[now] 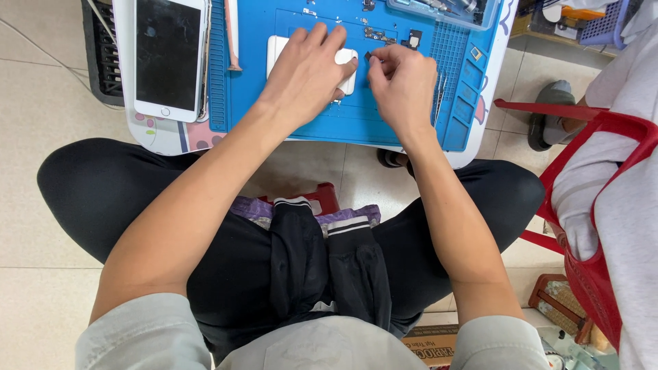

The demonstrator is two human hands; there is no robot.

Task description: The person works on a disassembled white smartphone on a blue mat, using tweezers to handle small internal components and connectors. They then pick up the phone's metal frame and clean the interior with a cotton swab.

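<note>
My left hand (pixel 305 68) lies flat on a white rectangular phone part (pixel 277 46) on the blue work mat (pixel 384 120), pressing it down. Just to its right, my right hand (pixel 404 82) pinches a small dark component (pixel 368 55) between thumb and forefinger, close to the white part's right edge. Most of the white part is hidden under my left hand. Small loose parts (pixel 375 32) lie on the mat just beyond my fingers.
A white smartphone (pixel 168 55) with a dark screen lies at the mat's left. Tweezers (pixel 439 96) rest to the right of my right hand. A clear tray (pixel 445 10) sits at the back. A red plastic chair (pixel 589 199) with another person stands at right.
</note>
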